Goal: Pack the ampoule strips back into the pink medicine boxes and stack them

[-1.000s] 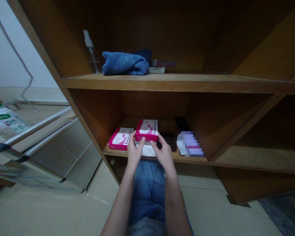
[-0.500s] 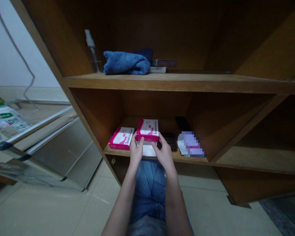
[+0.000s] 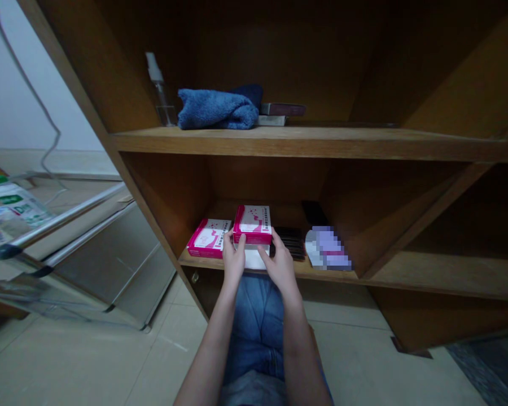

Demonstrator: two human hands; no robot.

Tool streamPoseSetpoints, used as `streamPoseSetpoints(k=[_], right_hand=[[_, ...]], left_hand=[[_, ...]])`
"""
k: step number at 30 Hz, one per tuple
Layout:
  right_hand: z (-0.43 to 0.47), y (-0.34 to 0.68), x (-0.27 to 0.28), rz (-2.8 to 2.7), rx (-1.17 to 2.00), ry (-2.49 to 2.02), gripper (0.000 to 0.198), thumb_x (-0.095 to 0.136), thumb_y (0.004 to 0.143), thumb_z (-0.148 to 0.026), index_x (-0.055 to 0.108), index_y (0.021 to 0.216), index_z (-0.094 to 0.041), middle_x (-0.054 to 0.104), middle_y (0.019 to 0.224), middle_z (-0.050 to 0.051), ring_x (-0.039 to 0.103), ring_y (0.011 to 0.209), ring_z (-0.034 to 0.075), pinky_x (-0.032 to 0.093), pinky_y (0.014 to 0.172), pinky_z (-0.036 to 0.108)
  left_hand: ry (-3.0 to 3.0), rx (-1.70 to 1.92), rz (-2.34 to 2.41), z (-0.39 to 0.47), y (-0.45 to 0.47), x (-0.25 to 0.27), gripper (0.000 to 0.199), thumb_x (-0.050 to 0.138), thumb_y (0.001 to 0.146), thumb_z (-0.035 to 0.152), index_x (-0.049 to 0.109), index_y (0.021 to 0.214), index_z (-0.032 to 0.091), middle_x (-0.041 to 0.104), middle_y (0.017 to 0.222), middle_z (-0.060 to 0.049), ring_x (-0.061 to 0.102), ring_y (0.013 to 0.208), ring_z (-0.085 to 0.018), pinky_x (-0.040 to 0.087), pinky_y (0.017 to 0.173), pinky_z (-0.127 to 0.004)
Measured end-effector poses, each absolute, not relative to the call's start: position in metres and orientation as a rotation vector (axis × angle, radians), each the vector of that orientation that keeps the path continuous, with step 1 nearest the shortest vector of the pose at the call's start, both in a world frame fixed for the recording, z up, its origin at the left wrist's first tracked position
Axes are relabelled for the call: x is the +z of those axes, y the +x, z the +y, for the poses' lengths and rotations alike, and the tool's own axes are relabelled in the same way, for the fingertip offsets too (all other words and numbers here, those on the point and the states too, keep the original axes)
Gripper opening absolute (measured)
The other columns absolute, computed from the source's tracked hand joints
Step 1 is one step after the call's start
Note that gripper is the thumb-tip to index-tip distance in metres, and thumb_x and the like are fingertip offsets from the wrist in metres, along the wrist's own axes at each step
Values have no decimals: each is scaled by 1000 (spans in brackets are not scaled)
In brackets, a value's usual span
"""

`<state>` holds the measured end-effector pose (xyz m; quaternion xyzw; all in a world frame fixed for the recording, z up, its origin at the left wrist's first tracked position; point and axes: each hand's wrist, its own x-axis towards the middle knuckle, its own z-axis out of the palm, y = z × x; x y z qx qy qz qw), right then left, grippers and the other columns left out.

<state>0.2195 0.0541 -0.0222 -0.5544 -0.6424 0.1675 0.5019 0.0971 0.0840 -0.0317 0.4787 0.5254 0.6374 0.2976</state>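
Observation:
Both my hands are at the front of the lower shelf (image 3: 322, 274), around a pink-and-white box (image 3: 253, 223). My left hand (image 3: 234, 256) grips its left front corner, thumb against the front face. On the right side, my right hand (image 3: 280, 259) has its fingers along the box, thumb lower and a little off the front. Below the box a white item (image 3: 256, 258) shows between my hands; its kind is unclear. A similar pink-and-white box (image 3: 209, 238) lies flat just left of my left hand. Dark thin items (image 3: 291, 243) lie stacked right of my right hand.
A pale purple packet (image 3: 332, 248), partly blurred out, and a black flat object (image 3: 314, 213) lie farther right. On the upper shelf stand a spray bottle (image 3: 163, 93), a folded blue towel (image 3: 218, 108) and small flat boxes (image 3: 283, 109). A metal-framed rack (image 3: 88, 248) stands left.
The held box has shifted slightly left together with both hands. My right thumb has moved slightly left. The other things stay where they were.

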Motion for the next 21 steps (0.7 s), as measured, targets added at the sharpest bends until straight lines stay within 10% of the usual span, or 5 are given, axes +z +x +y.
streamPoseSetpoints(k=[21], right_hand=[[47, 214, -22, -1556, 338, -1273, 35, 51, 83, -31, 51, 117, -21, 42, 133, 11, 34, 127, 24, 29, 105, 46]], left_hand=[[828, 1672, 1246, 85, 111, -7, 29, 56, 73, 23, 47, 100, 21, 55, 100, -3, 57, 88, -15, 46, 75, -27]])
